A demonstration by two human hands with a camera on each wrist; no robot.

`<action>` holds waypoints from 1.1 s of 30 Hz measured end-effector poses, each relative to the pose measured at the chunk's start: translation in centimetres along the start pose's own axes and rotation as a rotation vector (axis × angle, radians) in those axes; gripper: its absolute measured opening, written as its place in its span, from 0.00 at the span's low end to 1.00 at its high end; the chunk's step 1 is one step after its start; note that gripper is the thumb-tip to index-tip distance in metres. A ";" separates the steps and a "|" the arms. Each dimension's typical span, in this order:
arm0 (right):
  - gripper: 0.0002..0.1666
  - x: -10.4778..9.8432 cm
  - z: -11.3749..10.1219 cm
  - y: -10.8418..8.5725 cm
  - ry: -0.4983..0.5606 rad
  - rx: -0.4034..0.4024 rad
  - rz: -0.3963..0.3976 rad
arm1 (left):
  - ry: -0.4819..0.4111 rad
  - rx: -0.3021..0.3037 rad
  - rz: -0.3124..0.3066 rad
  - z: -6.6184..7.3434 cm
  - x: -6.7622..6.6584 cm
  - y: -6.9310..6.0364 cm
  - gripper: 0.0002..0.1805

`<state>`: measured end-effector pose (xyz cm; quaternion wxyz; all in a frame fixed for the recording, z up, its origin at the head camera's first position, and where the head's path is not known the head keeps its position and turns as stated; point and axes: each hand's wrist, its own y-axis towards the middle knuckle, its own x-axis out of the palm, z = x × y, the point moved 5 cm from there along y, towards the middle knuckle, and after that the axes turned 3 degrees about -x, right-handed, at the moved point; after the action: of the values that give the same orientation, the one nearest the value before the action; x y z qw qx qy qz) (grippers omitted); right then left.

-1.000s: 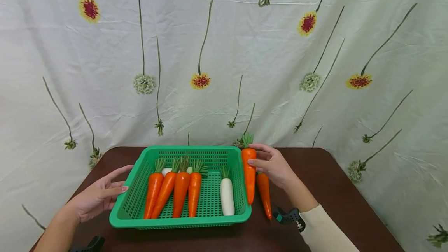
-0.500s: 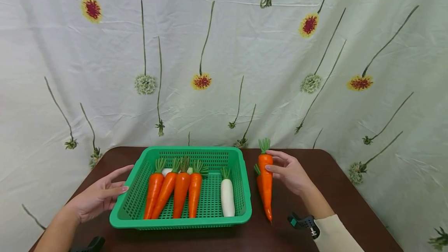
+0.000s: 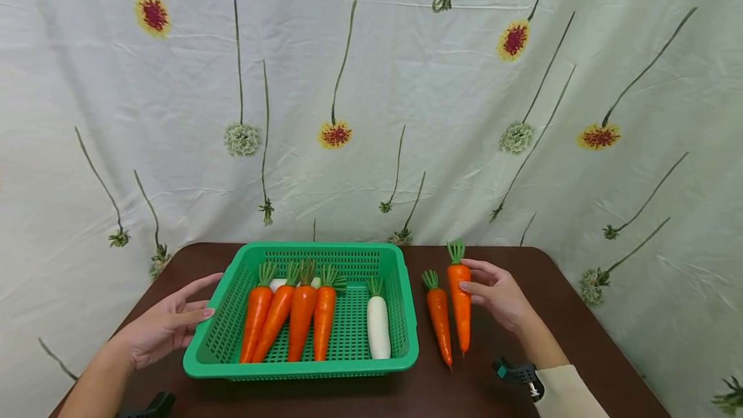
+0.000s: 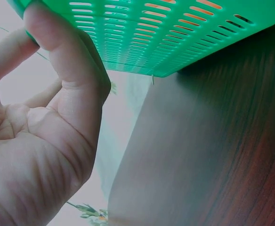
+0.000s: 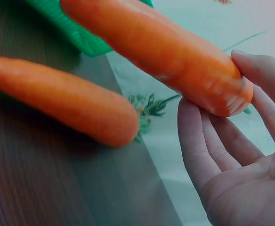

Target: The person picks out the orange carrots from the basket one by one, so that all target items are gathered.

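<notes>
The right hand (image 3: pixel 500 295), right of centre low in the frame, pinches a carrot (image 3: pixel 461 315) near its leafy end between thumb and fingers. The left hand (image 3: pixel 165 324), at the lower left, spreads thumb and index finger apart, their tips touching the outer left rim of a green basket (image 3: pixel 302 371).

Just left of the pinched carrot, a second carrot (image 3: pixel 439 318) lies on the dark tabletop (image 3: pixel 580 315), between it and the basket. Inside the basket, four carrots (image 3: pixel 302 321) lean side by side in the left half (some pale things (image 3: pixel 278 283) peek out behind their tops, mostly hidden), and a white radish (image 3: pixel 378 328) lies near the right wall. A flowered cloth (image 3: pixel 371 82) fills the upper frame.

Half a second ago the pinched carrot overlapped the one on the table; now it is farther right, with a gap between them. A second ago it was at the basket's right rim. The left hand and basket look practically unchanged.
</notes>
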<state>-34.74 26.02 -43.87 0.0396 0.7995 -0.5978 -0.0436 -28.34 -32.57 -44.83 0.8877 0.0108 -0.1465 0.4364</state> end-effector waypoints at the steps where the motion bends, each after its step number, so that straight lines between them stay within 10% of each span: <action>1: 0.33 -0.2 0.2 0.0 -0.008 0.004 0.004 | 0.000 -0.001 0.002 0.0 0.0 0.0 0.36; 33: 0.40 -4.4 5.1 0.0 -0.151 0.209 0.002 | 0.000 -0.012 0.010 0.0 -0.1 -0.1 0.36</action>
<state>-36.53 30.18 -48.84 -0.0890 0.7931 -0.6011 -0.0410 -28.30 -32.70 -44.87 0.8856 0.0047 -0.1491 0.4398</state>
